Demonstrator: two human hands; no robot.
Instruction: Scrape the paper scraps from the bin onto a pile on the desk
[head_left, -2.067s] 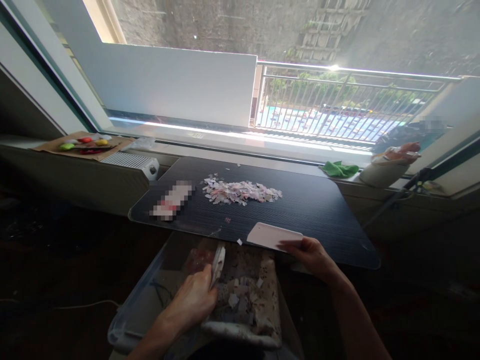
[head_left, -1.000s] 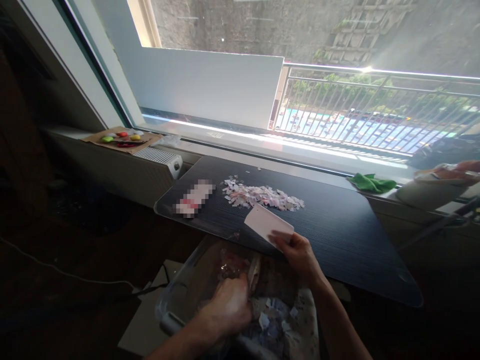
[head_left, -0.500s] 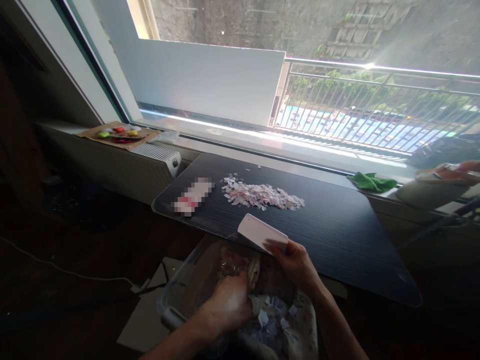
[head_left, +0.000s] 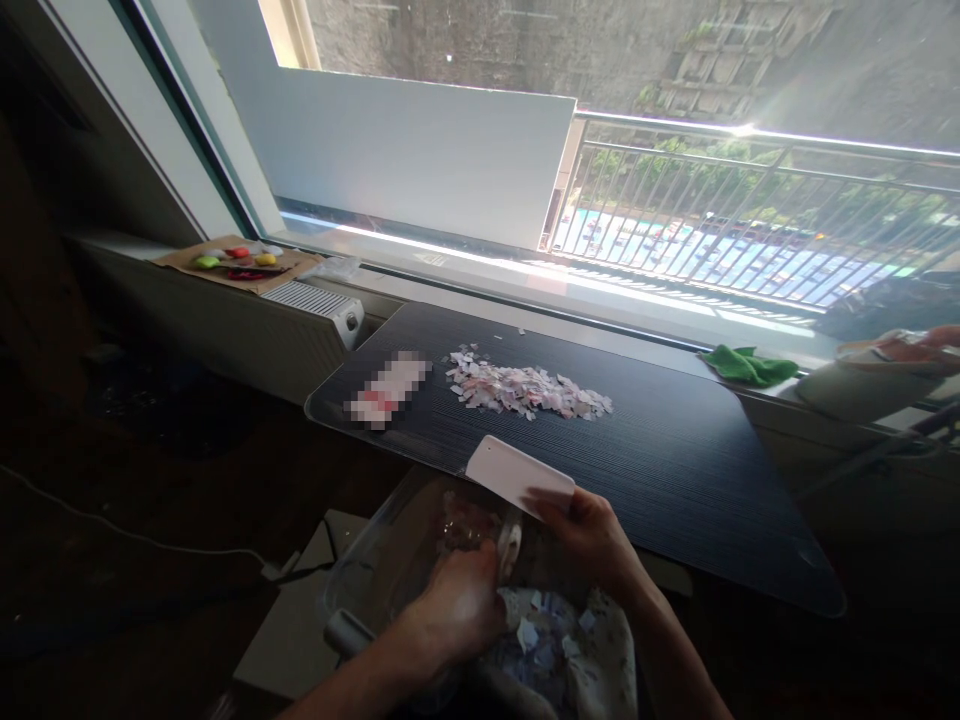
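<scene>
In the head view, the right hand [head_left: 589,530], right of lower centre, pinches a thin, smooth white scraper [head_left: 517,472], rectangular with rounded corners and a small hole, at the near edge of the dark wood-grain tabletop [head_left: 675,470]. The left hand [head_left: 463,598], lower centre, is clenched on the rim of a speckled cloth bag [head_left: 613,640]. Jagged paper scraps [head_left: 529,388] lie heaped mid-frame; any lettering on the pixelated strip [head_left: 388,390] to their left is unreadable.
</scene>
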